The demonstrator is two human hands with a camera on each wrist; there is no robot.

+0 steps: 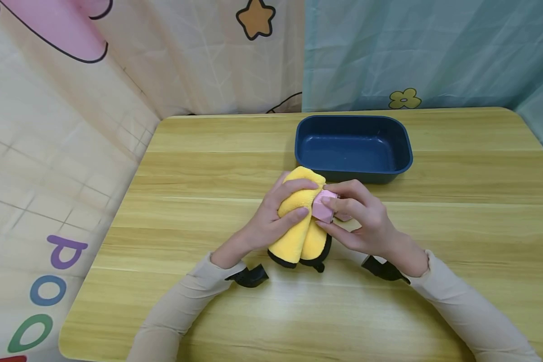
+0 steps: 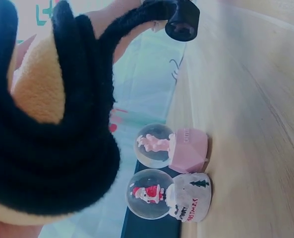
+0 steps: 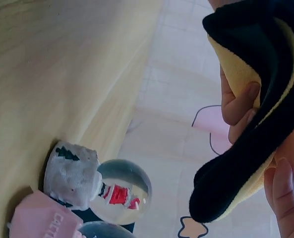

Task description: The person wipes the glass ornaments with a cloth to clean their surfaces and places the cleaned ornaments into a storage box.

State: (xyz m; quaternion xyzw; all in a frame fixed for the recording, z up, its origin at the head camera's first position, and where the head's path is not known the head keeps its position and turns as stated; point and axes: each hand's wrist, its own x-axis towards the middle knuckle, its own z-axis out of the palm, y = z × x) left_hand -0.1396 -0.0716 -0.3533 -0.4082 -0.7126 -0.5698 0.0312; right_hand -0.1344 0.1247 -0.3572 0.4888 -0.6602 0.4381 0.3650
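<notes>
Pink ornament (image 1: 324, 206) against my yellow cloth (image 1: 293, 240), above the counter (image 1: 190, 191)
My left grip (image 1: 271, 215) clasps the cloth, my right grip (image 1: 368, 218) pinches the ornament; if my pinch slips as the cloth tugs, it could drop onto the snow globes (image 2: 190, 151) standing close by

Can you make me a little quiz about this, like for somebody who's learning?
1. What does the left hand grip?
A) a wooden spoon
B) a yellow-and-black cloth
C) a picture book

2. True or false: the Santa snow globe stands on the table beside a pink-based snow globe.

3. Fill in the colour: the right hand holds a ____ faceted base against the cloth.

Key:
1. B
2. True; the left wrist view shows both.
3. Pink
</notes>
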